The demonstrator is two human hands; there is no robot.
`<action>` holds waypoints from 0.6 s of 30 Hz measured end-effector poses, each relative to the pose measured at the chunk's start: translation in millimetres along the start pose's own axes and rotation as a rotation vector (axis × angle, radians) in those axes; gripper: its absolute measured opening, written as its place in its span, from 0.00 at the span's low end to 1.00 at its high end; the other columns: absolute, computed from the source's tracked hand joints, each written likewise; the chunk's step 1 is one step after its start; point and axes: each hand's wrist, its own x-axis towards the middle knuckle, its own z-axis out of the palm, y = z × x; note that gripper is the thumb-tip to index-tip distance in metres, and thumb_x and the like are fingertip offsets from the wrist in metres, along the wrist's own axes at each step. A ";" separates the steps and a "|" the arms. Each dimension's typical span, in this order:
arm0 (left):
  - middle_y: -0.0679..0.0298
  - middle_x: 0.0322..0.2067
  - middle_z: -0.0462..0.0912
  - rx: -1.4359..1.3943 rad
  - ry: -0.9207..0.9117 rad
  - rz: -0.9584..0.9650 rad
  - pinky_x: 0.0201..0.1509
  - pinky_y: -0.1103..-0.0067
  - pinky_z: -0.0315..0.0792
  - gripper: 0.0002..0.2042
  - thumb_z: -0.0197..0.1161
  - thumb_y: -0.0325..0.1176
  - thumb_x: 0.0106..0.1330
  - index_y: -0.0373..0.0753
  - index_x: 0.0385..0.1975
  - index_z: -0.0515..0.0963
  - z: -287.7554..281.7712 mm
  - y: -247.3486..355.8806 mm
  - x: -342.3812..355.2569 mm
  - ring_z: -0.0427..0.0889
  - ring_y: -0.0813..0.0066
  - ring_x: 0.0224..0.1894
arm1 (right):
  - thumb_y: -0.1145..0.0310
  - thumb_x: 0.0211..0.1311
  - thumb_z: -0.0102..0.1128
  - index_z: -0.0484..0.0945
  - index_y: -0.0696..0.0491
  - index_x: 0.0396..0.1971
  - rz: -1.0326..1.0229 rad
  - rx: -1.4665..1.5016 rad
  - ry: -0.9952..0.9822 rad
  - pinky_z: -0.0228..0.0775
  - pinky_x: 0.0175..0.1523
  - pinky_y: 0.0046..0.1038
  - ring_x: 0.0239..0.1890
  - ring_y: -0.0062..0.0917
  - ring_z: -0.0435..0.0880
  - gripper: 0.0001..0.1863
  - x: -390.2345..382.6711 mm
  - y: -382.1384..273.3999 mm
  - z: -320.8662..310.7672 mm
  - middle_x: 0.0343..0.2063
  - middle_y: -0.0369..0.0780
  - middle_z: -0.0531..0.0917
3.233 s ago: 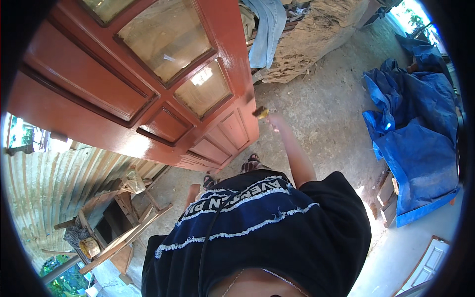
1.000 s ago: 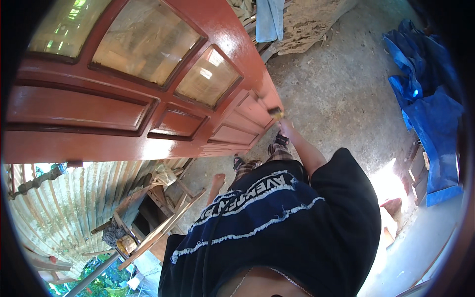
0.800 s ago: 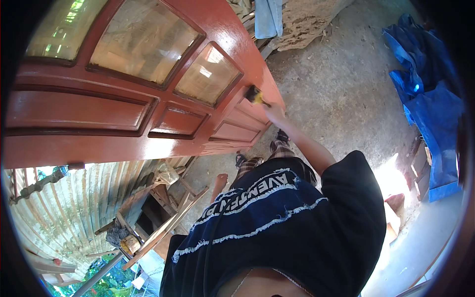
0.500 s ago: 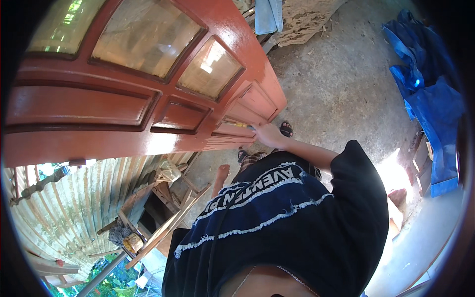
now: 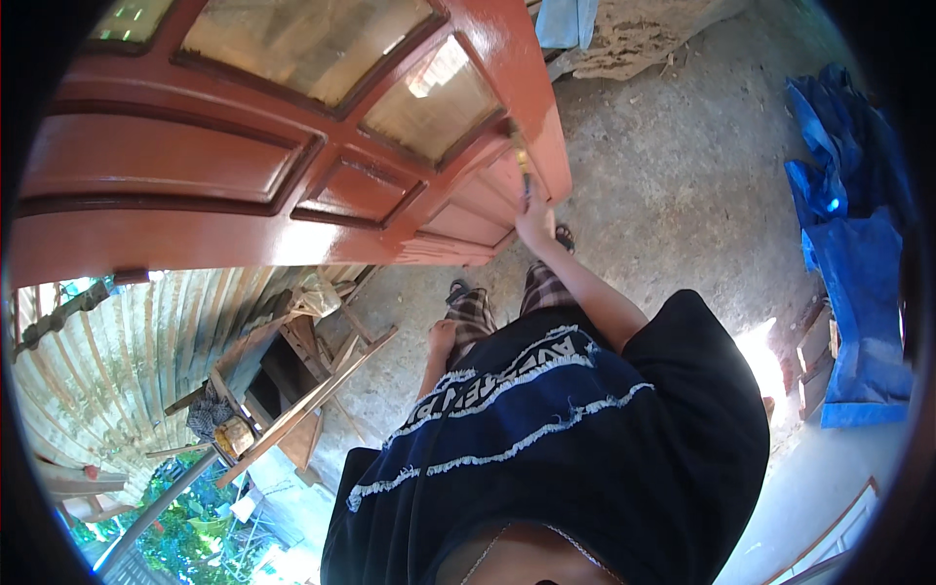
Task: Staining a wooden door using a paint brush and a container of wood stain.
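Observation:
My right hand is closed around the handle of a paintbrush. The brush's dark bristles touch the reddish-brown wooden door, just below its smallest glass pane. Around the brush, the door's end panel looks paler and duller than the glossy wood on the left. My left hand hangs beside my thigh by the checked trousers, its fingers curled in and nothing visible in them.
A crumpled blue tarp lies on the concrete floor at the right. Wooden pieces and a frame stand at the lower left before a corrugated sheet wall. A large rough chunk of wood sits at the top.
My right hand has moved up and slightly right with the paintbrush, from the panel's lower edge to near the glass pane. My left hand stays low by my leg.

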 end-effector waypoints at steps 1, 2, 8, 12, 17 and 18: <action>0.50 0.38 0.84 -0.021 -0.055 -0.005 0.48 0.68 0.74 0.17 0.61 0.45 0.58 0.40 0.40 0.82 -0.3 4.0 8.8 0.82 0.57 0.45 | 0.64 0.67 0.46 0.64 0.48 0.61 0.007 0.002 -0.027 0.71 0.32 0.47 0.26 0.48 0.81 0.23 -18.3 7.5 7.5 0.23 0.51 0.80; 0.50 0.39 0.83 -0.109 -0.083 -0.077 0.50 0.68 0.74 0.16 0.60 0.44 0.58 0.41 0.39 0.82 -7.9 23.8 -6.1 0.82 0.55 0.46 | 0.64 0.67 0.46 0.65 0.48 0.61 -0.050 -0.015 -0.190 0.71 0.32 0.46 0.27 0.48 0.81 0.23 -42.1 3.2 16.7 0.25 0.51 0.80; 0.51 0.41 0.83 0.247 -0.123 0.213 0.52 0.66 0.73 0.18 0.57 0.46 0.59 0.42 0.41 0.82 -44.7 -11.1 65.0 0.80 0.52 0.48 | 0.61 0.66 0.49 0.66 0.46 0.60 -0.445 -0.215 -0.658 0.72 0.36 0.42 0.32 0.43 0.82 0.23 -76.1 -24.1 21.9 0.30 0.49 0.81; 0.49 0.42 0.82 0.093 -0.177 0.209 0.52 0.67 0.72 0.18 0.56 0.45 0.60 0.40 0.42 0.81 -86.7 -43.7 86.0 0.80 0.53 0.48 | 0.61 0.63 0.52 0.71 0.39 0.57 -0.424 -0.269 -0.581 0.71 0.37 0.41 0.33 0.39 0.82 0.21 -35.4 -38.1 9.6 0.31 0.46 0.82; 0.53 0.41 0.83 -0.256 -0.057 0.134 0.48 0.71 0.73 0.16 0.58 0.41 0.62 0.36 0.42 0.80 -133.9 -117.3 122.1 0.82 0.59 0.45 | 0.64 0.64 0.50 0.74 0.43 0.52 -0.165 -0.333 -0.387 0.71 0.45 0.39 0.41 0.42 0.81 0.17 -3.7 -44.5 -65.2 0.38 0.45 0.82; 0.53 0.40 0.83 -0.216 -0.073 0.103 0.46 0.71 0.74 0.16 0.58 0.40 0.63 0.36 0.43 0.80 -143.3 -136.2 112.0 0.82 0.61 0.43 | 0.64 0.64 0.50 0.74 0.43 0.52 -0.172 -0.348 -0.398 0.71 0.45 0.39 0.41 0.42 0.81 0.17 -1.4 -29.3 -68.0 0.38 0.45 0.82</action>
